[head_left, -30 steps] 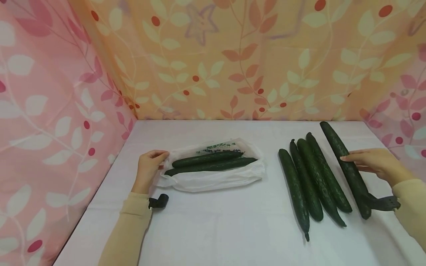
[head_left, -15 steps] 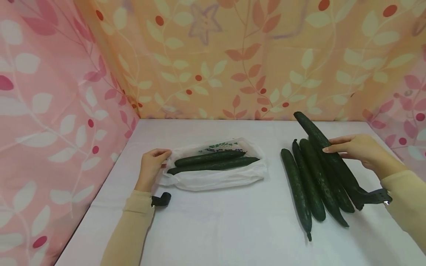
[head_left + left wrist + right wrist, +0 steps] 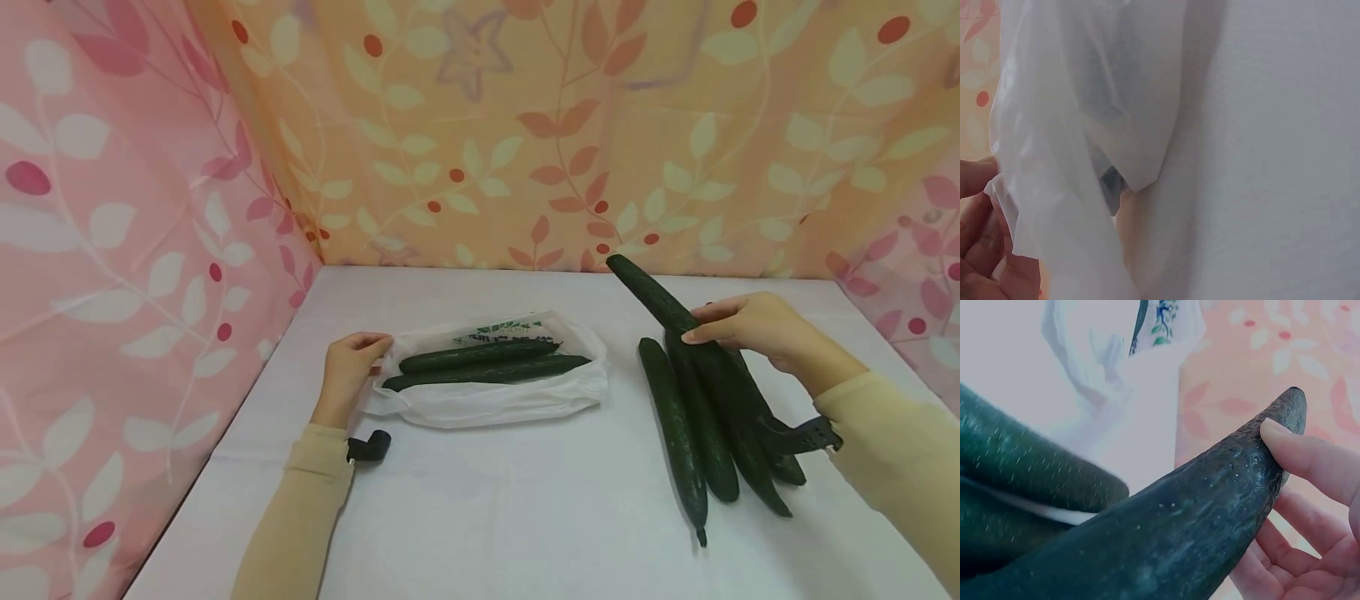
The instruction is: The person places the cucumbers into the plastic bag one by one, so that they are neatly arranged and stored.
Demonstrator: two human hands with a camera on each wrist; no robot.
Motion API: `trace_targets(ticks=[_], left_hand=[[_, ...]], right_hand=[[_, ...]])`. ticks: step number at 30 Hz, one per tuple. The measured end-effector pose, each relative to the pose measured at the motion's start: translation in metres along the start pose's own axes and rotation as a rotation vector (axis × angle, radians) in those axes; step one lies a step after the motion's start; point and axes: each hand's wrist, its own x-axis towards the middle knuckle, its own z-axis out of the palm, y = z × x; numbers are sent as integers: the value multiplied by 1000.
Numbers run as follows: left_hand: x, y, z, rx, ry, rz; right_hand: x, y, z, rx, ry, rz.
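White cloth covers the desk (image 3: pixel 525 517), which fills the lower half of the head view, with leaf-printed fabric (image 3: pixel 525 125) in pink and orange walling off the top and both sides.

Next in size is the white plastic bag (image 3: pixel 487 396), lying left of centre with two cucumbers (image 3: pixel 480 367) inside it, their long axes running left to right across the frame. The bag's mouth faces the left edge of the picture, and the left hand (image 3: pixel 348 375) pinches its rim there between thumb and fingertips — the left wrist view shows the thin film (image 3: pixel 1066 156) gathered against those fingers (image 3: pixel 979 250).

Right of centre, three cucumbers on the desk (image 3: pixel 678 433) lie side by side, running from upper frame down toward the lower edge.

Above them, the lifted cucumber (image 3: pixel 675 321) is gripped by the right hand (image 3: pixel 750 329), fingers curled over the top and thumb beneath; in the right wrist view the fingertips (image 3: pixel 1310 459) press near its blunt end. Its long axis slants from the lower right up to the upper left, free tip raised off the desk and aimed toward the bag — but at the bag's closed right end, well apart from the mouth on the far left. The right hand is the nearer one to this cucumber; the left is well away, at the bag.
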Motion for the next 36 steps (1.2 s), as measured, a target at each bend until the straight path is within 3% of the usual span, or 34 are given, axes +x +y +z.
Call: trace_targets(ticks=[11, 20, 36], left_hand=[[0, -1, -1, -23, 4, -10], [-2, 4, 0, -59, -6, -26], [1, -1, 1, -74, 12, -24]], right_hand=[[11, -41, 24, 6, 1, -61], [18, -70, 47, -3, -51, -108], [32, -99, 74, -96, -127, -227]])
